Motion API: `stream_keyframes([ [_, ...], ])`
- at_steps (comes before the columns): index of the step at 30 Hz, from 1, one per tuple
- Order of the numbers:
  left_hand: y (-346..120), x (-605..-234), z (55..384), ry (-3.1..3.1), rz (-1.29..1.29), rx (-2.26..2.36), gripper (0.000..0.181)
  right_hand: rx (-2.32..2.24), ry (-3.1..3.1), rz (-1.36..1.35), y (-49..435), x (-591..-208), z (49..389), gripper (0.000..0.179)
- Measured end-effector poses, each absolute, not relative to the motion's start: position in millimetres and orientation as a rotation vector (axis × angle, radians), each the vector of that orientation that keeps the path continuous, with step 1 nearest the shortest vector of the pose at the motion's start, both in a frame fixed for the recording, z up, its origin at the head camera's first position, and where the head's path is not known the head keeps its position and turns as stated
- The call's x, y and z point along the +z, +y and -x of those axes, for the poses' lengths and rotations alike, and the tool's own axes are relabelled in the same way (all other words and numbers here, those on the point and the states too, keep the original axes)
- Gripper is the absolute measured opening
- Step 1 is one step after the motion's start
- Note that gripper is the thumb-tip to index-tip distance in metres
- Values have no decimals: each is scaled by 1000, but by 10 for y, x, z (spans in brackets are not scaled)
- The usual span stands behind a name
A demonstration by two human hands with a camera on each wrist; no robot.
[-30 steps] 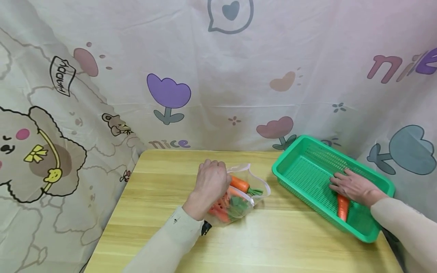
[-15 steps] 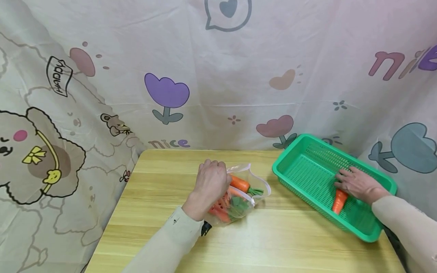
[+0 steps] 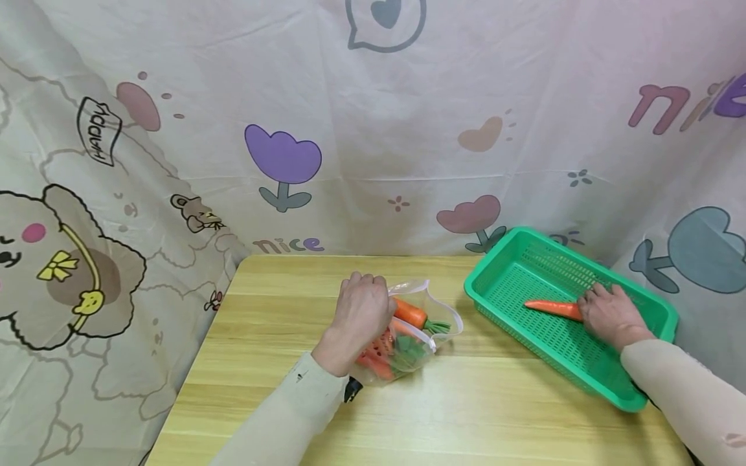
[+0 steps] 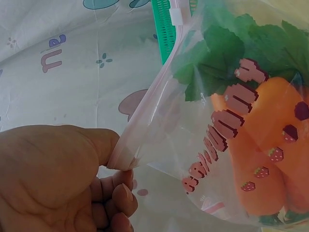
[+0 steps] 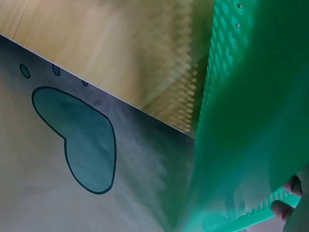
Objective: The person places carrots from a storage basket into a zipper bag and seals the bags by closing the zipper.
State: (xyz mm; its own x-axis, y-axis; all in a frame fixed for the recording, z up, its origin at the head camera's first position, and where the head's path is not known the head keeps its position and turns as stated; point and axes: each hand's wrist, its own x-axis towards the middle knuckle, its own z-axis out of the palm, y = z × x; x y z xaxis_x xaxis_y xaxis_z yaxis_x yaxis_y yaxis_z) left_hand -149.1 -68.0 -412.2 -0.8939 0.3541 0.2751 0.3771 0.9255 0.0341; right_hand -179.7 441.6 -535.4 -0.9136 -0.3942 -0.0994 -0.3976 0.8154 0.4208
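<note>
In the head view my left hand [image 3: 364, 317] holds the rim of a clear zip bag [image 3: 416, 359] near the middle of the table. The left wrist view shows thumb and fingers pinching the corner of the bag's pink zip strip [image 4: 126, 150]. Inside the bag are several orange carrots [image 4: 258, 179] with green tops; one carrot [image 3: 410, 313] lies at its mouth. My right hand [image 3: 612, 315] is down in the green basket [image 3: 524, 349], its fingers around the thick end of a carrot [image 3: 553, 308] whose tip points left. That end is hidden by the hand.
The wooden table [image 3: 466, 414] carries the bag and the basket, which stands aslant at its right side. A printed cloth [image 3: 396, 129] hangs right behind the table's back edge. A white slider [image 4: 179, 16] sits on the zip strip.
The carrot in the basket has swung from pointing toward the front to pointing left, with my right hand at its thick end. My left hand and the bag have stayed put.
</note>
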Motion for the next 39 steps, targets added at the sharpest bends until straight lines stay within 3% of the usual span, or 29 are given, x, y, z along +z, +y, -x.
stream_keyframes([
  [17,-664,-4119,1496,-2866,539,-147,31,546,3104,595,4450,-5456,1748,23],
  [26,-671,-4123,1481,-2853,554,-180,35,362,3228,555,4423,-5472,1743,46],
  [39,-677,-4093,1510,-2920,540,-212,32,428,3427,495,4426,-4950,1787,51],
])
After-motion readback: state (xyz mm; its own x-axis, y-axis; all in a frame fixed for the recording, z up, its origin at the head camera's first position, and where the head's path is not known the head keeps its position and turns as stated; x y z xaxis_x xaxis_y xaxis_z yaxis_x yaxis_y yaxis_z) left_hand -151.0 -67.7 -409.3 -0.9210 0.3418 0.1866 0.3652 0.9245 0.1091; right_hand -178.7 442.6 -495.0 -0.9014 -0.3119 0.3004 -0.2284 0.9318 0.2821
